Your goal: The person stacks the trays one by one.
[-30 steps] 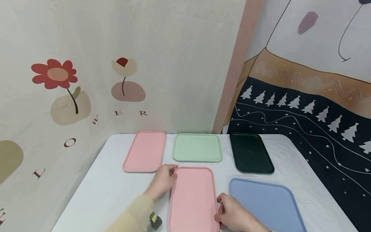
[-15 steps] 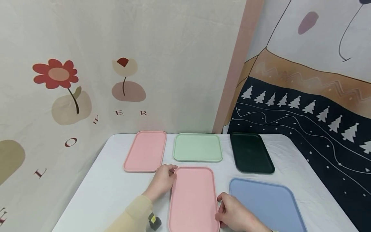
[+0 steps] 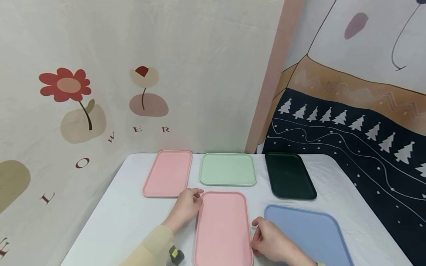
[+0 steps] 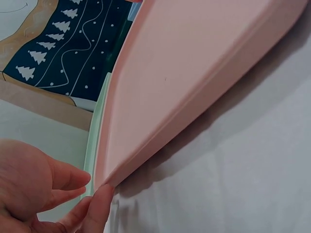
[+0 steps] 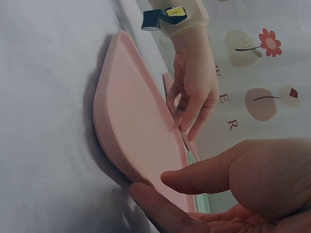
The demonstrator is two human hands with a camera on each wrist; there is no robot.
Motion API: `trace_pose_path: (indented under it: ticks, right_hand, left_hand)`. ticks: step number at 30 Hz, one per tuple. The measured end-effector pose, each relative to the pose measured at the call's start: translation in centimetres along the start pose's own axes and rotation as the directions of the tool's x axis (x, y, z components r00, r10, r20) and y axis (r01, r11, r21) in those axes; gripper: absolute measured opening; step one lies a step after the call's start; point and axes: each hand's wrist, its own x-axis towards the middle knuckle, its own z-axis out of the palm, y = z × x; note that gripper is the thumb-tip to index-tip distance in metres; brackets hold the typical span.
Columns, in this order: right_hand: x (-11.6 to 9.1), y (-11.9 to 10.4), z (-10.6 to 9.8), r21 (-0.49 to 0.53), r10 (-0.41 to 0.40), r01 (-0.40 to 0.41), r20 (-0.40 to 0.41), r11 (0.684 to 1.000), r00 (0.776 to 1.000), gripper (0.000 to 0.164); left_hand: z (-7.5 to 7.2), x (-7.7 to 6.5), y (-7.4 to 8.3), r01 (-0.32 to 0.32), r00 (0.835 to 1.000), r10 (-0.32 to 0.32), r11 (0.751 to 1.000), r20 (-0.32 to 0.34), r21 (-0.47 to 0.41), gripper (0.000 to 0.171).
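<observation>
In the head view a pink rectangular tray (image 3: 223,229) lies lengthwise at the front middle of the white-covered table. My left hand (image 3: 186,207) is at its far left corner; the left wrist view shows a fingertip (image 4: 100,201) right against the corner's outer wall, the thumb apart from it. Beside the tray's right long edge is my right hand (image 3: 274,240), its fingers loosely bent. From the right wrist, thumb (image 5: 194,179) and forefinger are spread near the rim, nothing pinched between them. The right hand overlaps the left side of a blue tray (image 3: 306,232).
Along the table's back edge lie a second pink tray (image 3: 168,173), a light green tray (image 3: 227,169) and a dark green tray (image 3: 290,175). White cloth (image 3: 123,218) shows left of the front tray. Printed curtains (image 3: 206,74) hang behind.
My right hand has come slightly away from the front pink tray's right edge, moving a little right and up. The left hand stays at the corner; the trays hold their places.
</observation>
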Motion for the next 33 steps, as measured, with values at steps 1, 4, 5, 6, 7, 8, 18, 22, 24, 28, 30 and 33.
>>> trace_pose_path:
  ticks: [1,4,5,6,7,8,18,22,24,28,30,33]
  right_hand:
    - [0.0,0.0,-0.2,0.0,-0.002,0.002,-0.002,1.0,1.0,0.045]
    - [0.0,-0.2,-0.8,-0.003,0.0,0.0,-0.009,1.0,1.0,0.045]
    - [0.0,-0.2,-1.0,0.004,0.003,-0.003,-0.011,1.0,1.0,0.046]
    - [0.0,-0.3,-1.2,0.002,0.002,-0.002,-0.018,1.0,1.0,0.045]
    - [0.0,-0.4,-1.4,0.002,0.002,-0.002,-0.025,1.0,1.0,0.045]
    - [0.0,-0.5,-1.6,-0.001,0.004,-0.004,-0.032,1.0,0.999,0.045]
    - [-0.1,-0.8,-3.7,0.103,0.028,-0.021,-0.068,0.994,0.997,0.048]
    - [-0.2,-0.8,-4.4,0.064,0.046,-0.04,-0.083,0.997,0.995,0.049]
    - [-0.1,-0.8,-4.8,0.055,0.054,-0.049,-0.091,0.997,0.994,0.049]
    - [-0.2,-0.5,-5.5,0.062,0.066,-0.06,-0.103,0.996,0.992,0.048]
    - [-0.2,-0.3,-5.8,0.054,0.058,-0.052,-0.115,0.997,0.992,0.046]
    - [-0.2,0.1,-6.2,0.036,0.044,-0.039,-0.145,0.999,0.988,0.046]
  left_hand:
    - [0.0,0.0,0.1,0.002,1.0,-0.002,1.0,-0.001,0.001,0.029]
    - [-0.1,-0.1,0.4,0.008,1.0,-0.008,1.0,-0.001,0.001,0.03]
    - [-0.1,-0.1,0.5,0.009,1.0,-0.009,1.0,0.001,0.0,0.03]
    - [-0.2,-0.1,0.6,0.009,1.0,-0.009,1.0,0.002,-0.001,0.031]
    - [-0.2,-0.2,0.7,0.008,1.0,-0.008,1.0,0.002,-0.003,0.031]
    - [-0.2,-0.2,0.8,0.004,1.0,-0.004,1.0,0.003,-0.005,0.031]
    - [-0.3,-0.4,1.8,-0.037,0.999,0.037,0.999,0.008,-0.001,0.033]
    - [-0.3,-0.6,2.4,-0.054,0.998,0.054,0.998,0.013,-0.012,0.033]
    - [-0.3,-0.7,2.7,-0.066,0.998,0.066,0.998,0.014,-0.022,0.033]
    - [-0.1,-1.0,3.3,-0.086,0.996,0.089,0.992,0.032,-0.09,0.035]
    - [0.0,-1.1,3.6,-0.093,0.994,0.1,0.987,0.047,-0.129,0.036]
    - [0.2,-1.3,4.1,-0.101,0.991,0.114,0.979,0.065,-0.178,0.039]
